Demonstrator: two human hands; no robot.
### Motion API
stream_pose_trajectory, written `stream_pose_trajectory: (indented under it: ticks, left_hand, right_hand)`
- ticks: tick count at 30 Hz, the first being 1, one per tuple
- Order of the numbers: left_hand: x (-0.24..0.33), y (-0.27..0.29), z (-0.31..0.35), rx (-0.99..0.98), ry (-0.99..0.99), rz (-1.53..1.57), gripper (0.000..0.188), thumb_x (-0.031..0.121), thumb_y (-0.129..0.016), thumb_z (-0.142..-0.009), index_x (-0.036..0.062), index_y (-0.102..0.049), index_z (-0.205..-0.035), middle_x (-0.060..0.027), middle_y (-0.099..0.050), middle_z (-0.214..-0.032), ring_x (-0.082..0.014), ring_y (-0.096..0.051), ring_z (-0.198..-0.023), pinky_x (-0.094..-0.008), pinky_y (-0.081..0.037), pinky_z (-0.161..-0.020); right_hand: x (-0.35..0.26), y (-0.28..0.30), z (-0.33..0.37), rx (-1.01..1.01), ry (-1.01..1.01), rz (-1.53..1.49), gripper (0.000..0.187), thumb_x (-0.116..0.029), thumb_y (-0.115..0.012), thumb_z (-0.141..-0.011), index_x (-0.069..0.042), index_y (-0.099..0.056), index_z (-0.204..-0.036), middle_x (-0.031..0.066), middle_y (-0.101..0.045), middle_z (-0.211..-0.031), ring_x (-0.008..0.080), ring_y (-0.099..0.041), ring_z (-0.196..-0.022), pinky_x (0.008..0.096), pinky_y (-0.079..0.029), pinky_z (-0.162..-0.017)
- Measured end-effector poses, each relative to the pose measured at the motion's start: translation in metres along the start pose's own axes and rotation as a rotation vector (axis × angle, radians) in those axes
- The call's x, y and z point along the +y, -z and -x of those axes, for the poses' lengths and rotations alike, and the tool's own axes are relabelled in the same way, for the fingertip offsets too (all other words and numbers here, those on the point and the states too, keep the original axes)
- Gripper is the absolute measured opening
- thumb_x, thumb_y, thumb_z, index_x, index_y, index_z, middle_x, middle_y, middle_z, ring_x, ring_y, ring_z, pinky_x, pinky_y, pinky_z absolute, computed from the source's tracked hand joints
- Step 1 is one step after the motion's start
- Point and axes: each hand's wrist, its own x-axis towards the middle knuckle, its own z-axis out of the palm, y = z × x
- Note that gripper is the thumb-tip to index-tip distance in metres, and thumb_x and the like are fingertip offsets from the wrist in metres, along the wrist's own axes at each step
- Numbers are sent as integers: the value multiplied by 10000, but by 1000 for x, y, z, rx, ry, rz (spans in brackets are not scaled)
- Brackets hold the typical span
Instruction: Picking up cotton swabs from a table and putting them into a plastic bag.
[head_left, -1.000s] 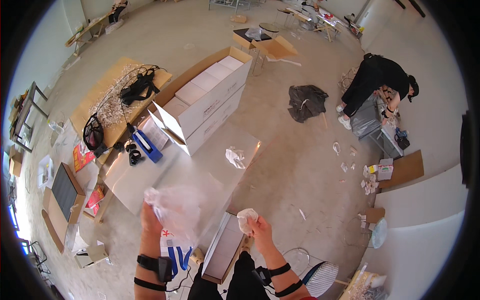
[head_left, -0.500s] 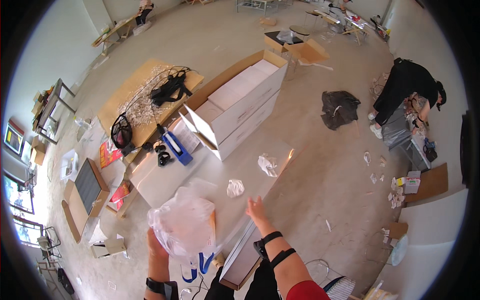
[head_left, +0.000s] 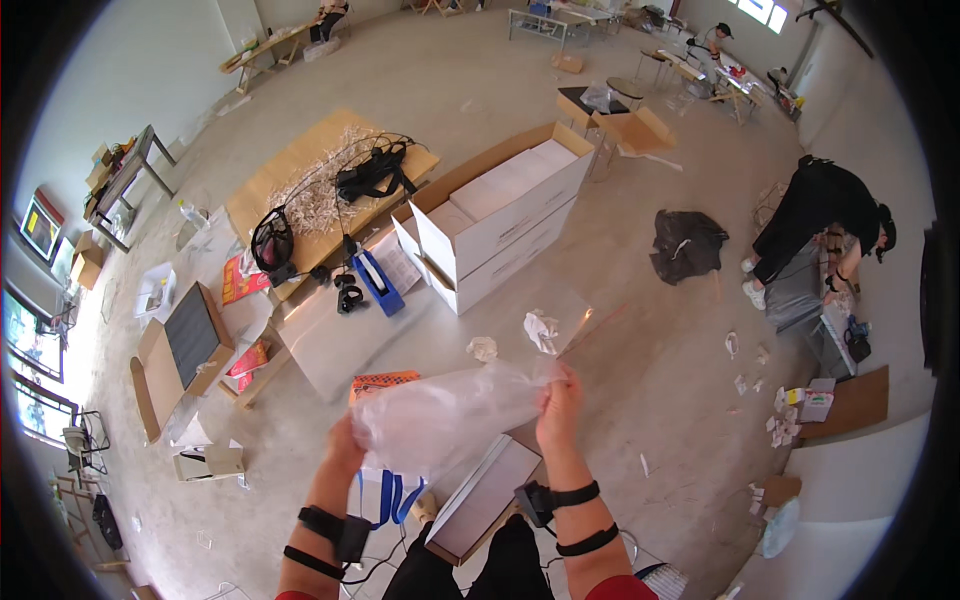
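A translucent plastic bag (head_left: 450,415) is stretched sideways in front of me. My left hand (head_left: 346,445) is closed on its left end. My right hand (head_left: 558,400) pinches its right end near the table's right edge. Behind the bag's left part an orange patterned item (head_left: 385,381) shows, mostly covered. Just below the bag hang blue strap loops (head_left: 388,498); what they belong to is largely hidden. Two wads of crumpled white paper, a nearer one (head_left: 482,348) and a farther one (head_left: 541,332), lie on the table (head_left: 420,340) beyond the bag.
Long white cartons (head_left: 515,245), stacked, stand at the table's far side. A blue tape dispenser (head_left: 378,283) sits to their left. Near my legs is an open white box (head_left: 488,497). A black bag (head_left: 688,246) lies on the floor. At right, a co-worker (head_left: 820,220) bends over.
My right hand, earlier open and apart from the bag, now grips its right end. The bunched bag has been drawn out sideways. The view has shifted a little.
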Motion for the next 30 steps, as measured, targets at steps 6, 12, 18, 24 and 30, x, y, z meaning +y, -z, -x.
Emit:
stream_pose_trajectory:
  ticks: [6, 12, 18, 24, 30]
  left_hand:
    - [-34, -23, 68, 141, -343, -669, 705, 300, -619, -860, 119, -234, -1422, -90, -381, -1374, -255, -525, -1070, -370, -510, -774]
    - [-137, -84, 93, 298, -5, -395, 641, 303, -692, -807, 61, -407, -1327, -126, -630, -978, -218, -624, -679, -313, -497, -529]
    - [-115, -25, 134, 562, -159, -640, 254, 255, -599, -856, 49, -682, -980, -40, -598, -618, -117, -537, -456, -266, -441, -425]
    - [-117, -59, 107, 11, -383, -1465, 328, 230, -675, -748, 77, -636, -1036, -175, -662, -844, -369, -640, -782, -448, -512, -662]
    - [6, -179, 297, -678, -1450, -664, 589, -56, -363, -824, 38, -333, -1405, -177, -355, -1434, -341, -442, -1230, -400, -405, -1004]
  right_hand:
    - [-39, 29, 45, 180, -313, -164, 326, -414, -502, -916, -106, -557, -1009, 38, -605, -763, 113, -559, -585, 217, -389, -416]
    - [-36, 64, 119, -118, -277, 61, 289, -314, -519, -920, -78, -588, -1071, 54, -634, -849, 140, -608, -618, 264, -485, -471]
    - [-54, 182, 127, -108, -102, 757, 126, -78, -541, -849, -45, -608, -952, 58, -608, -764, 163, -617, -648, 297, -516, -542]
    - [-65, 224, 142, -354, 596, 1758, 287, 17, -494, -712, -49, -616, -963, 168, -625, -910, 382, -575, -885, 462, -465, -794]
    - [-174, 43, 328, 81, 949, 938, 319, -193, -484, -892, -28, -512, -1164, 121, -584, -1127, 242, -582, -972, 370, -472, -804]
